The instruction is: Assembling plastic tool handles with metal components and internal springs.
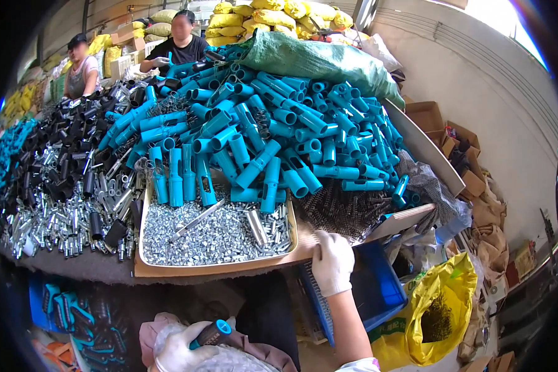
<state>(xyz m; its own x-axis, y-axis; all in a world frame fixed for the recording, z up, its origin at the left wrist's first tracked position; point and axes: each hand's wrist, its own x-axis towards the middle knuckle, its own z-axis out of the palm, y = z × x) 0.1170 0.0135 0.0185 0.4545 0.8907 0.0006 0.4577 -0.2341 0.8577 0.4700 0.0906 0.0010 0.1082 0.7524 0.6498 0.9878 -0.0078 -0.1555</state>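
My gloved left hand [181, 351], low in front of me, is closed around a short black tube with a teal end [212, 334]. At the table's front edge is my gloved right hand [333, 264]. Its fingers are drawn together by a heap of dark coil springs [335, 211]. Whatever they may hold is too small to make out. Left of that hand sits a pale tray [296, 230] full of small silvery metal pieces. A flat metal strip [196, 220] and a silvery tube [256, 227] lie on those pieces. Slotted teal tubes [266, 162] are piled behind the tray.
Black sleeves and shiny metal parts [62, 211] cover the table's left side. Below the right hand stands a blue crate [378, 288], beside an open yellow sack [443, 291]. Assembled handles [74, 316] lie at lower left. Two people [183, 46] work across the table.
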